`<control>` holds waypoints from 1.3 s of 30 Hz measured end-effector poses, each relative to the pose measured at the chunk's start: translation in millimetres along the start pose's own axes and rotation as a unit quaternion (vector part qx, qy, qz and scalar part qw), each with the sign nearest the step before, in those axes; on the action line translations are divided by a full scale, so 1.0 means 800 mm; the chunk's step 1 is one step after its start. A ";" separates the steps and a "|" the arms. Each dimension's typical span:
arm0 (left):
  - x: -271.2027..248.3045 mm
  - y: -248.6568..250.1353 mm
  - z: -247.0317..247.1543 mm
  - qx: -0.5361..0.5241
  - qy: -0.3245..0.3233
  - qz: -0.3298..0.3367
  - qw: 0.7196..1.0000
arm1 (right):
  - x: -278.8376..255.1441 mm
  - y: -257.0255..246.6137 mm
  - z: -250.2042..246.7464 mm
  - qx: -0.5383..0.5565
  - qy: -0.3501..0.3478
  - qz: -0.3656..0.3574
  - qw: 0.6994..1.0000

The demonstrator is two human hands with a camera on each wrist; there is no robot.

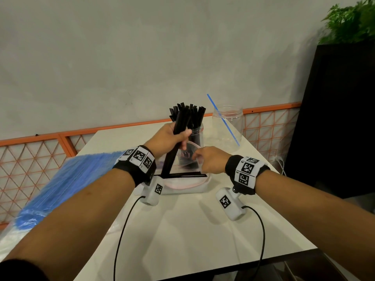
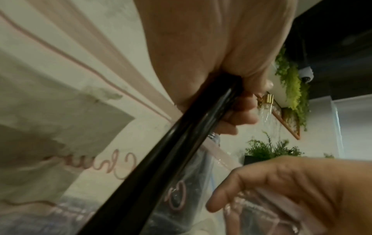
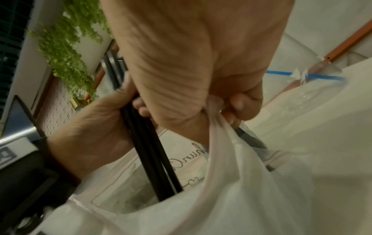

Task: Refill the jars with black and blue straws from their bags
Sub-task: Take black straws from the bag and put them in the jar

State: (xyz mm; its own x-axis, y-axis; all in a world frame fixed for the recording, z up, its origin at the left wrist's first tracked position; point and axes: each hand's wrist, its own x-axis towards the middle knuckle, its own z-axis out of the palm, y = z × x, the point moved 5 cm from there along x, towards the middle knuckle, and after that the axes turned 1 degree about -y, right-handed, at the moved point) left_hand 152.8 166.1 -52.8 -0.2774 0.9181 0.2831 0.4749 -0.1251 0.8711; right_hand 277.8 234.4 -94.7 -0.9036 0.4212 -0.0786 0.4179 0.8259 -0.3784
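My left hand [image 1: 175,136] grips a bundle of black straws [image 1: 181,122] and holds it tilted. The bundle's lower ends stand inside the clear plastic bag [image 1: 182,184] on the table. In the left wrist view my fingers [image 2: 239,111] curl round the black straws [image 2: 181,135]. My right hand [image 1: 205,159] pinches the bag's rim [image 3: 219,120] and holds it up. One black straw [image 1: 182,175] lies flat in the bag. Behind my left hand stands a jar [image 1: 196,136] full of black straws. To its right, a clear jar [image 1: 228,124] holds a single blue straw [image 1: 223,120].
A large bag of blue straws [image 1: 67,179] lies at the table's left edge. The white table [image 1: 203,230] meets an orange mesh railing [image 1: 40,147] at the back. A tall black cabinet [image 1: 334,118] with a plant [image 1: 353,21] stands on the right. Wrist camera cables trail toward me.
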 end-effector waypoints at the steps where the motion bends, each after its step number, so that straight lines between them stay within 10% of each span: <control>1: 0.000 0.007 -0.003 -0.031 0.028 0.012 0.999 | 0.001 0.001 0.000 0.008 -0.008 0.003 1.000; 11: -0.015 0.090 0.004 -0.269 0.062 0.081 0.958 | 0.015 0.006 0.004 0.032 -0.021 0.026 0.999; 39: -0.086 -0.008 0.067 -0.178 -0.032 -0.001 0.984 | 0.008 -0.005 -0.026 0.167 0.169 -0.070 0.969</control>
State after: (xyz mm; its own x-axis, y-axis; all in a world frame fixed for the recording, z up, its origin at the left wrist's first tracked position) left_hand 213.6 124.0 -99.5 -0.2191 0.9387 0.2662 0.1493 -0.2374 0.9599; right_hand 271.8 241.4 -74.6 -0.8429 0.4593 0.2802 0.1884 0.7398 -0.6459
